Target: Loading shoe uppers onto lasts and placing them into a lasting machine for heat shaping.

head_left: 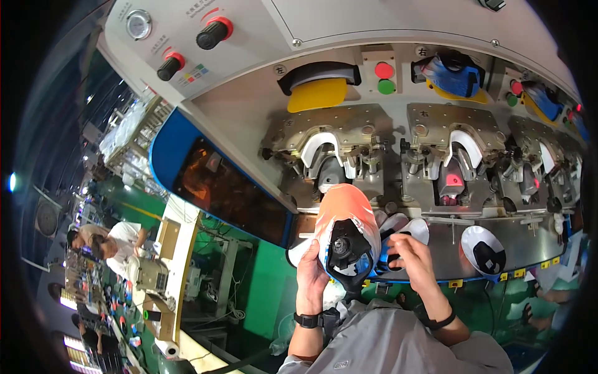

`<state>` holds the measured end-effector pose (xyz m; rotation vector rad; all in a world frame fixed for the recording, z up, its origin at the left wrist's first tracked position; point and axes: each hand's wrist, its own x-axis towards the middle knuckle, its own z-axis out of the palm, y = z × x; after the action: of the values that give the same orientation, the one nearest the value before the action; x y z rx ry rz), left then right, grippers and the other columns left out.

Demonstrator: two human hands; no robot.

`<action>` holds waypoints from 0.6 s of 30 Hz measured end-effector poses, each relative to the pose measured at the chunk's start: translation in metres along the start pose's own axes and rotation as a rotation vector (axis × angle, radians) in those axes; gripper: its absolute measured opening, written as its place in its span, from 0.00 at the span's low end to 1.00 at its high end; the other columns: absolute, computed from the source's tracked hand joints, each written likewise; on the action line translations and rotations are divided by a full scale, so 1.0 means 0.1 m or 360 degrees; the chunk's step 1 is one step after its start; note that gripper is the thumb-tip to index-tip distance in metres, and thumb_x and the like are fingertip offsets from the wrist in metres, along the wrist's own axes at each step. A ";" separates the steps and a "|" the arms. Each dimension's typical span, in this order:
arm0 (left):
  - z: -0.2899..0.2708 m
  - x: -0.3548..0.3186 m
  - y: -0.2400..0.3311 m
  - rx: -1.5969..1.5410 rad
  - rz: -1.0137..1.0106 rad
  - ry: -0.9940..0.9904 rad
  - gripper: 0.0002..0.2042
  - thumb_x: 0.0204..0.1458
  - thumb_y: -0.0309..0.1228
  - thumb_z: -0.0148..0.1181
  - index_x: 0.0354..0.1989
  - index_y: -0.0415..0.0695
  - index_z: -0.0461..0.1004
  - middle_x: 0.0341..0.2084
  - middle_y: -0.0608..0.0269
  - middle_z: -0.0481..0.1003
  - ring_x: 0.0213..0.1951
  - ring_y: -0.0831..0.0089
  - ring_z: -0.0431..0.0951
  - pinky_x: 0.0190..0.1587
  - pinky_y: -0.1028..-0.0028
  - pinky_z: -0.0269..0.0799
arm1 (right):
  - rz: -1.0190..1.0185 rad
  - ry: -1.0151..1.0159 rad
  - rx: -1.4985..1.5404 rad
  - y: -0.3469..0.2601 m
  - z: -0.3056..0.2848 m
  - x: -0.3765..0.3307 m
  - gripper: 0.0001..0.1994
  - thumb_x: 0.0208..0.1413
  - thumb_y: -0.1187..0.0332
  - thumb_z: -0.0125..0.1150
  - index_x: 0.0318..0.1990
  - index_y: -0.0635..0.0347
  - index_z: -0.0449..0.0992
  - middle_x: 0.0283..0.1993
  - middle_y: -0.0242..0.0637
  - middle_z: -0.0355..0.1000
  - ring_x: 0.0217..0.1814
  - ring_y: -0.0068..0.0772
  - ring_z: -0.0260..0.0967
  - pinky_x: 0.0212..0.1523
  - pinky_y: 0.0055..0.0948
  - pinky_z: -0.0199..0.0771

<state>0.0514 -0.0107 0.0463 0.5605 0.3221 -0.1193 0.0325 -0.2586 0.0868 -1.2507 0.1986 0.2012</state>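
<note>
- Here, the left hand (309,272) and the right hand (412,260) both hold an orange-and-white shoe upper (346,232) just in front of the person's chest, close to the front edge of the machine desk (529,237).
- The upper's long axis runs away from the person: the pale orange end points up toward the machine, and the dark opening with its black collar faces back toward the camera.
- The left grip is closed around the upper's left flank, fingers wrapped on the fabric, thumb side toward the opening.
- The right grip pinches the upper's right edge near a blue lining; the fingers are curled together, not spread.
- Both hands sit about equally near the upper, one on each side; the empty forming station (329,163) with its white curved clamp lies straight beyond the upper's far end, well within reach.
- The neighbouring station (453,167) to the right holds a grey mould with a red mark; whether it carries any part I cannot tell.
- Above, a yellow pocket (317,93) looks empty, while the next pocket (455,75) holds a blue-and-white piece.
- On the desk to the right, a white-and-black shoe piece (484,248) lies apart from the hands; more white pieces (398,223) lie just behind the held upper.
- A red and a green push button (385,78) sit between the two upper pockets.
</note>
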 end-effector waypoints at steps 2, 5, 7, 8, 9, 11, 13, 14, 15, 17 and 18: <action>-0.01 0.16 0.05 0.0038 -0.0084 -0.0060 0.19 0.63 0.34 0.50 0.57 0.35 0.67 0.50 0.53 0.76 0.51 0.64 0.77 0.55 0.64 0.73 | 0.0408 -0.0129 0.0112 0.20 0.03 0.21 0.18 0.64 0.53 0.52 0.44 0.61 0.75 0.41 0.33 0.74 0.37 0.24 0.72 0.31 0.27 0.77; 0.02 0.31 0.21 0.0207 -0.0104 -0.0036 0.15 0.64 0.34 0.47 0.52 0.36 0.71 0.47 0.55 0.77 0.48 0.66 0.78 0.54 0.65 0.73 | 0.0544 -0.0264 0.0592 0.53 0.25 0.46 0.20 0.64 0.51 0.51 0.45 0.60 0.75 0.37 0.31 0.75 0.32 0.24 0.73 0.28 0.27 0.77; -0.09 0.48 0.40 0.0286 -0.0101 -0.0067 0.15 0.64 0.33 0.48 0.52 0.34 0.71 0.47 0.54 0.77 0.47 0.67 0.78 0.53 0.67 0.73 | 0.0371 -0.0071 0.0516 0.52 0.57 0.59 0.20 0.64 0.50 0.52 0.44 0.59 0.76 0.33 0.30 0.75 0.29 0.23 0.73 0.27 0.26 0.76; -0.14 0.57 0.49 0.0357 -0.0069 -0.0087 0.15 0.64 0.32 0.49 0.52 0.33 0.71 0.46 0.54 0.77 0.46 0.67 0.79 0.52 0.68 0.74 | 0.0367 -0.0032 0.0521 0.52 0.64 0.66 0.20 0.64 0.50 0.52 0.44 0.59 0.76 0.33 0.30 0.75 0.29 0.23 0.73 0.27 0.26 0.76; -0.11 0.65 0.59 0.0362 -0.0085 -0.0076 0.14 0.64 0.31 0.49 0.49 0.33 0.72 0.45 0.55 0.77 0.45 0.68 0.79 0.51 0.69 0.74 | 0.0347 -0.0043 0.0556 0.54 0.72 0.72 0.19 0.64 0.50 0.52 0.44 0.58 0.76 0.32 0.30 0.75 0.28 0.23 0.73 0.26 0.25 0.75; -0.26 0.91 0.71 0.0367 -0.0114 -0.0108 0.13 0.64 0.31 0.48 0.49 0.34 0.73 0.45 0.55 0.77 0.45 0.68 0.78 0.51 0.68 0.74 | 0.0263 -0.0004 0.0539 0.63 0.82 0.89 0.18 0.66 0.53 0.49 0.48 0.58 0.75 0.30 0.29 0.76 0.26 0.23 0.74 0.20 0.22 0.72; -0.21 1.09 0.85 0.0401 -0.0243 -0.0155 0.15 0.63 0.31 0.50 0.53 0.35 0.71 0.47 0.57 0.77 0.47 0.69 0.78 0.52 0.66 0.73 | 0.0188 0.0051 0.0526 0.62 0.93 1.06 0.18 0.65 0.52 0.50 0.46 0.58 0.75 0.31 0.29 0.76 0.25 0.21 0.73 0.21 0.21 0.71; -0.19 1.18 0.88 0.0404 -0.0278 -0.0164 0.15 0.63 0.31 0.50 0.53 0.35 0.71 0.47 0.57 0.77 0.47 0.69 0.78 0.52 0.66 0.73 | 0.0118 0.0065 0.0503 0.61 0.98 1.13 0.19 0.65 0.50 0.51 0.45 0.58 0.75 0.31 0.29 0.76 0.25 0.19 0.72 0.22 0.20 0.70; -0.18 1.27 0.90 0.0379 -0.0219 -0.0178 0.16 0.63 0.31 0.50 0.55 0.35 0.70 0.49 0.57 0.76 0.48 0.69 0.77 0.53 0.66 0.73 | 0.0104 0.0146 0.0504 0.60 1.04 1.20 0.19 0.65 0.50 0.51 0.43 0.59 0.76 0.29 0.29 0.75 0.24 0.19 0.71 0.22 0.20 0.70; -0.16 1.41 0.95 0.0391 -0.0172 -0.0207 0.19 0.63 0.31 0.49 0.60 0.35 0.67 0.54 0.57 0.73 0.53 0.68 0.75 0.57 0.66 0.70 | 0.0081 0.0225 0.0475 0.53 1.14 1.28 0.20 0.65 0.50 0.51 0.43 0.59 0.76 0.28 0.29 0.74 0.24 0.19 0.71 0.22 0.20 0.70; -0.15 1.46 0.97 0.0394 -0.0195 -0.0214 0.19 0.63 0.31 0.49 0.60 0.35 0.67 0.54 0.57 0.73 0.53 0.68 0.75 0.57 0.66 0.70 | 0.0060 0.0276 0.0445 0.51 1.17 1.31 0.20 0.65 0.50 0.51 0.42 0.60 0.76 0.27 0.29 0.73 0.23 0.19 0.71 0.22 0.20 0.70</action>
<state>0.2041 0.0755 0.0349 0.7740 0.2113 -0.3172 0.1499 -0.1259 0.0418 -0.9861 0.3873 0.0930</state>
